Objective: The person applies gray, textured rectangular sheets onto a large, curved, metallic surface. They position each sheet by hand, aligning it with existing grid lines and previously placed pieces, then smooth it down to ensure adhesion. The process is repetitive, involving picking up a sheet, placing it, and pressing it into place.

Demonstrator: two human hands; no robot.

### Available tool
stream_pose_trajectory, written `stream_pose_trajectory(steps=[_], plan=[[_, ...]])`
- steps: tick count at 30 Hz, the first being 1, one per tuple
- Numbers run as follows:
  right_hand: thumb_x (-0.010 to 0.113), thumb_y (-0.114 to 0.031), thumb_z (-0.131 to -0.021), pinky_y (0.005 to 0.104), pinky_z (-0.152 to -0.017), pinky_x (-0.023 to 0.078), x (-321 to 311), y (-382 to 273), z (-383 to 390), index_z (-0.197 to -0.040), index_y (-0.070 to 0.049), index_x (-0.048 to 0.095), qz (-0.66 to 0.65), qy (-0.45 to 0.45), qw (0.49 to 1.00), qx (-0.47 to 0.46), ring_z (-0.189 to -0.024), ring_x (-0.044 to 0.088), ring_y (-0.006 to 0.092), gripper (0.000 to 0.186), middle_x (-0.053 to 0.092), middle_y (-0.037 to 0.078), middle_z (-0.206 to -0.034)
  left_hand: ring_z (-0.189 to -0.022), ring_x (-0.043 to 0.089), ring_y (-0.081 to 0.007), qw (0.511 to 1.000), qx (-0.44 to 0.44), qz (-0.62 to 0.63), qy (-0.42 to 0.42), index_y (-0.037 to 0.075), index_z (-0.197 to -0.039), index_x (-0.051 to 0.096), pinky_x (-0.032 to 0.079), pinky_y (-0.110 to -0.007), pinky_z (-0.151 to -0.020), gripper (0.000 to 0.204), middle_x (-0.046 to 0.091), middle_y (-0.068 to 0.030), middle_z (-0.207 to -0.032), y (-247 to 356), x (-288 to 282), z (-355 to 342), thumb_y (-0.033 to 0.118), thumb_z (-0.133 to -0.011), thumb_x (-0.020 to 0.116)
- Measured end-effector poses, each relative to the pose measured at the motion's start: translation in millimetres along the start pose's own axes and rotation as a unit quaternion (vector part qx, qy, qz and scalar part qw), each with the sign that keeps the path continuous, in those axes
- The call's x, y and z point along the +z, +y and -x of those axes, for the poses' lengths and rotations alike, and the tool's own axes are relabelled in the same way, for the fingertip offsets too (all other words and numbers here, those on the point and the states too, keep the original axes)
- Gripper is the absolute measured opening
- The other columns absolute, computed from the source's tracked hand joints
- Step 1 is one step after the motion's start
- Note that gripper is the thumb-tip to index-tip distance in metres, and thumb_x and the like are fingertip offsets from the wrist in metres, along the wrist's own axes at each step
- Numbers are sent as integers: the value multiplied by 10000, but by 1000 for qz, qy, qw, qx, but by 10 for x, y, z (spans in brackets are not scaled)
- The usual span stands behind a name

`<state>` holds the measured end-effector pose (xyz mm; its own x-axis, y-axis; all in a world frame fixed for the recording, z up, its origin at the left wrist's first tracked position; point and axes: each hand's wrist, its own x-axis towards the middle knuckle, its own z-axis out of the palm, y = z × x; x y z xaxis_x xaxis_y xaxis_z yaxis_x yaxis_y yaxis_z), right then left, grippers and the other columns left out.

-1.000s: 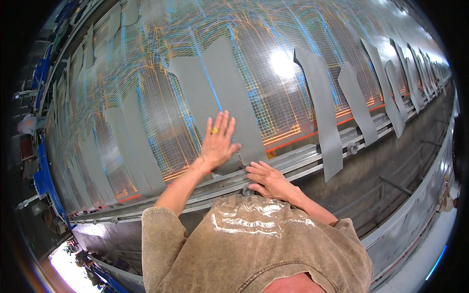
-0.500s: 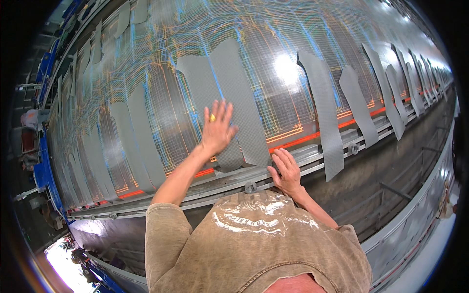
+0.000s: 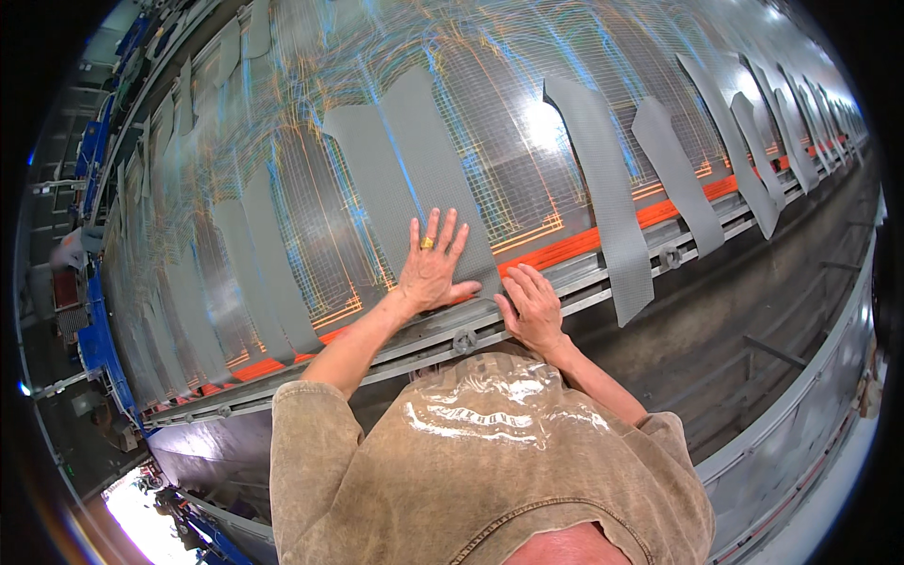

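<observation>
Two long grey textured sheet pieces [image 3: 391, 151] lie side by side on the table, a narrow blue-lit line running between their upper parts. My left hand [image 3: 435, 268] rests on their lower part with fingers spread and a yellow ring on one finger. Open and slightly curved, my right hand [image 3: 532, 309] is at the table's metal edge, its fingertips by the lower right corner of the right piece. Whether those fingertips press on the sheet, I cannot tell. Part of the sheets' near ends is hidden under my left hand.
Projected coloured lines cover the dark table [image 3: 330, 226]. To the right, a grey strip [image 3: 617, 217] overhangs the metal rail [image 3: 584, 297]; several more follow beyond it. Other grey pieces [image 3: 273, 254] lie to the left. A small round clamp-like fitting [image 3: 464, 341] sits on the rail.
My left hand has slid toward the near edge, its thumb now spread out. My right hand stays at the edge. The whole view has shifted slightly.
</observation>
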<state>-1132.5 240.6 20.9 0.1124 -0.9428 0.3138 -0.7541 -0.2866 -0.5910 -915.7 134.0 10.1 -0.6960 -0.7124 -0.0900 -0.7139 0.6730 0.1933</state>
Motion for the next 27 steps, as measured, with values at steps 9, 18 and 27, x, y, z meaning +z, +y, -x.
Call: stream_pose_trajectory(steps=[9,18,27], plan=[[723,-184,-840,448,-945,459,38,5,18,-1028,-18,643,-9,-23,1000,-3,-1179,555,331,263,640,132,-1154,-1504,60,-425,981,86,-159,70,309,-1544,288,144,-663,-1167,856,123,-58,-1651,69,198,77,131,-809,689],[602,19,-823,353,-804,533,-1540,-1164,-697,-1238,20,618,-557,-75,825,56,-866,686,299,415,707,160,-1009,-1505,90,-401,995,93,-31,-4,346,-1503,371,71,-670,-1169,700,197,-61,-1632,14,48,211,385,-871,670],[906,-369,-697,231,-555,515,-1595,-2490,-995,-1414,-201,490,-583,53,758,-288,-688,656,253,845,673,130,-990,-1482,215,-376,961,91,224,135,76,-1427,479,154,-537,-1208,628,379,-150,-1541,34,70,220,421,-923,627]])
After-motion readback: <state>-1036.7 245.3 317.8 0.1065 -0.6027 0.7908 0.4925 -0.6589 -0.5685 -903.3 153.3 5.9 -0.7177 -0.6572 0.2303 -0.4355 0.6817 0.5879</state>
